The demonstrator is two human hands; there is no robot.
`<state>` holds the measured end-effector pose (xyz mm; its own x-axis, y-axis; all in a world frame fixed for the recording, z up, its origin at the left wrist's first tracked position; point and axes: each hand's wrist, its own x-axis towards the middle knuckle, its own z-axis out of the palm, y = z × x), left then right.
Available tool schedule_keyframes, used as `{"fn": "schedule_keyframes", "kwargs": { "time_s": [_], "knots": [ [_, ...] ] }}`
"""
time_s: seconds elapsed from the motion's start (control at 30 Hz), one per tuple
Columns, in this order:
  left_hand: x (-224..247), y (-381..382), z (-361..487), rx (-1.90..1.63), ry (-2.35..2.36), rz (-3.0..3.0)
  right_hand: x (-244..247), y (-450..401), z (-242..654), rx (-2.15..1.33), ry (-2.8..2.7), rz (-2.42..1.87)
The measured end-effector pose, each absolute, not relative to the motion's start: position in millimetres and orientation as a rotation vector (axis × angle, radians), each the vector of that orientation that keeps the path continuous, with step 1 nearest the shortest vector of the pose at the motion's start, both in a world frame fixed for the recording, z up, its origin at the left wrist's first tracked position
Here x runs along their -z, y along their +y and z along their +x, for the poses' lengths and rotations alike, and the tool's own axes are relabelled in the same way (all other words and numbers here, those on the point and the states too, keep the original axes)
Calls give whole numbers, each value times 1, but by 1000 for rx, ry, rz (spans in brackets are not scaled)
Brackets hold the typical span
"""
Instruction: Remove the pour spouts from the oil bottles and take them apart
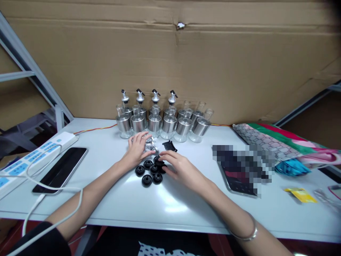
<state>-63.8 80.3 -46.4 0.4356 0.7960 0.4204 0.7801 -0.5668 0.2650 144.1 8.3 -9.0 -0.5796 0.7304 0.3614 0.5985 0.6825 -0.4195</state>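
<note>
My left hand is over a small heap of silver pourer spouts, its fingers apart and partly covering them. My right hand is closed at the fingertips around a black rubber stopper, partly hidden by the fingers. Several more round, ridged black stoppers lie just in front, between the two hands. Beyond the right fingers is a row of small black levers. Behind the hands stand glass bottles with steel sleeves in two rows; several at the back left carry silver pourers with black levers.
A power strip, a phone and a white cable are on the left. On the right lie a dark, partly blurred device, a yellow packet and colourful fabric. A cardboard wall rises behind the table.
</note>
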Motion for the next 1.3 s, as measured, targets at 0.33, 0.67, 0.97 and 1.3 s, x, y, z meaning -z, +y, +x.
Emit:
{"fn": "schedule_keyframes", "kwargs": {
  "time_s": [0.33,0.67,0.97,1.3],
  "knots": [
    [30,65,-62,-1087,1154,2736,-5,5,146,-329,-2197,-985],
    [4,14,-35,-1105,312,2960,-41,40,149,116,-1829,-1182],
    [3,14,-34,-1169,321,2943,-102,168,162,76,-1770,-1476],
    [0,16,-38,-1269,367,2957,-95,204,162,-118,-1722,-1375]
  ]
}}
